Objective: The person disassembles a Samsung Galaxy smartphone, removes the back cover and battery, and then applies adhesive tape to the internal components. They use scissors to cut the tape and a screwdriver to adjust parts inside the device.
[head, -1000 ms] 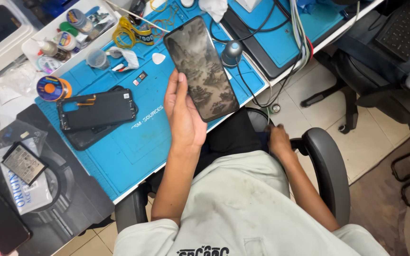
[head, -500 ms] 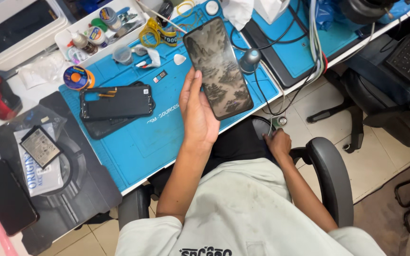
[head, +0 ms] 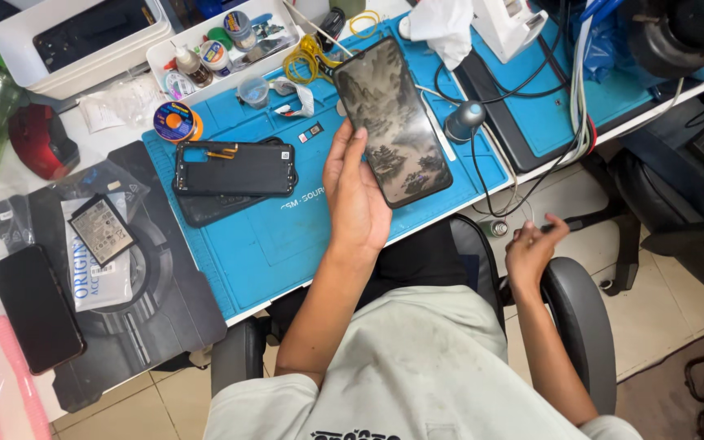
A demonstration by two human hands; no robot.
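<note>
The left hand (head: 358,191) held a phone screen panel (head: 391,121) from below, the thumb along its left edge and the fingers closed behind it, so that the dark, smudged glass faced up toward the camera and tilted away over the far part of the blue work mat (head: 287,244). The panel hung above the mat rather than lying on it, near the mat's middle and just left of a small grey stand (head: 464,121) with cables trailing from it. The right hand (head: 531,248) was off the bench, lower and to the right, above the black chair armrest (head: 580,326); its fingers were loosely curled and spread, gripping nothing that could be seen. Left of the held panel, an opened phone body (head: 234,169) lay flat on the mat, with a solder spool (head: 176,122) just beyond its far left corner. Farther off sat a white tray (head: 213,45) of small bottles and tools. At the left, on a black pad (head: 148,326), lay a flat battery (head: 101,230) on a printed packet, and nearer still a dark phone (head: 36,308) lay face up.
</note>
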